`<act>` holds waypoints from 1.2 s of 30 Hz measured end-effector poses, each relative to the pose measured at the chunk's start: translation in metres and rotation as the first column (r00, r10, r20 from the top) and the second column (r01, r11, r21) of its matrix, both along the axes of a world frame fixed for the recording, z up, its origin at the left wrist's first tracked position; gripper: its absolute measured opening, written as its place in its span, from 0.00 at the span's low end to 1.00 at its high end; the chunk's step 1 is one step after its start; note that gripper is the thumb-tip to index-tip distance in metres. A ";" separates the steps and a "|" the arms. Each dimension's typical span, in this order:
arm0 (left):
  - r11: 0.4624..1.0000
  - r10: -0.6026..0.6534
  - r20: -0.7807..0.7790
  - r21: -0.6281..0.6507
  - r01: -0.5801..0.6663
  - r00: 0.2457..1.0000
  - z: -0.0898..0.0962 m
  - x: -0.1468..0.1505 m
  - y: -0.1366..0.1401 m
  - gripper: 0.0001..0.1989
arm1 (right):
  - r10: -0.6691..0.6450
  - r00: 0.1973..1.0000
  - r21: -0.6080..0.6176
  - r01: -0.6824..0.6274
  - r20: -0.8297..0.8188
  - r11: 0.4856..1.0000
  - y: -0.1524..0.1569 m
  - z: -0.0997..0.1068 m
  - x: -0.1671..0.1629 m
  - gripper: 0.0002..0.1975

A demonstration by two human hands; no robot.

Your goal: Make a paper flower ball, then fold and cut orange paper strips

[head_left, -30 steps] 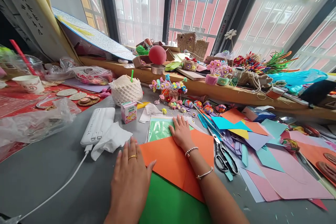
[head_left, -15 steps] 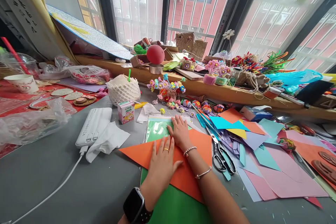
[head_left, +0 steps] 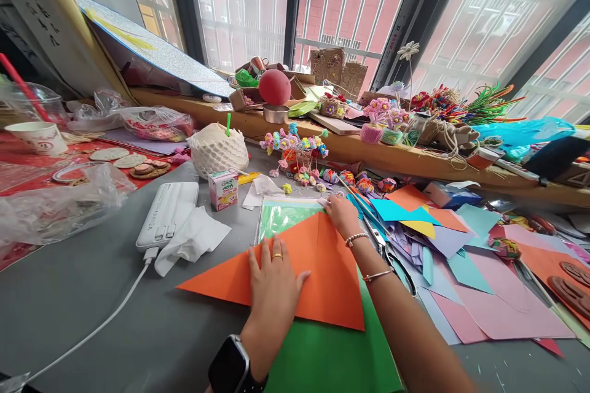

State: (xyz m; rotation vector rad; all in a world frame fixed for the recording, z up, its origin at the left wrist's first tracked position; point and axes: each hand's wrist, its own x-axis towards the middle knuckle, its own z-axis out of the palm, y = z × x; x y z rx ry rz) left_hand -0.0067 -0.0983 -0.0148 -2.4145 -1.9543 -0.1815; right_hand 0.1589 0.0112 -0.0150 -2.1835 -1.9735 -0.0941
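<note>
My left hand [head_left: 274, 285] lies flat on an orange sheet of paper [head_left: 329, 291], fingers stretched out and thumb apart. The orange paper is folded, with a long point to the left and a crease near its top corner. My right hand [head_left: 342, 216] is just past that top corner, its fingers bent together. Something small and pale shows at its fingertips, too little to name. Under the orange paper lies green paper [head_left: 332, 359], and a glossy clear sleeve [head_left: 283, 220] shows beyond it. Scissors [head_left: 399, 267] lie right of my right forearm, partly hidden by it.
Coloured paper sheets [head_left: 502, 313] and scraps spread over the right. At left are a white power bank [head_left: 168, 215] with a cable, a tissue [head_left: 193, 242], a small drink carton [head_left: 223, 190] and a wrapped coconut [head_left: 219, 150]. Yarn flowers [head_left: 295, 150] stand behind.
The orange paper has turned and shifted left. My right hand has lifted off it, moved right to its top corner and curled its fingers. My left hand stays on the paper.
</note>
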 end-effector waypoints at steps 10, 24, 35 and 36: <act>0.974 -0.217 0.127 0.086 0.208 0.968 -0.022 0.010 0.020 0.28 | 0.032 0.999 0.058 -0.034 0.024 0.998 0.008 0.005 0.001 0.12; 0.975 -0.177 0.480 -0.032 0.218 0.859 0.016 0.012 0.038 0.27 | 0.452 0.419 0.565 0.196 -0.787 0.801 -0.016 0.036 0.000 0.12; 0.856 0.026 0.895 -0.251 0.453 0.446 0.034 -0.002 0.082 0.10 | 0.266 -0.093 0.252 0.142 -0.960 0.957 -0.031 0.036 0.002 0.17; 0.864 0.006 0.883 -0.240 0.442 0.468 0.037 -0.006 0.087 0.10 | 0.231 -0.056 0.225 0.101 -0.971 0.969 -0.032 0.035 0.008 0.16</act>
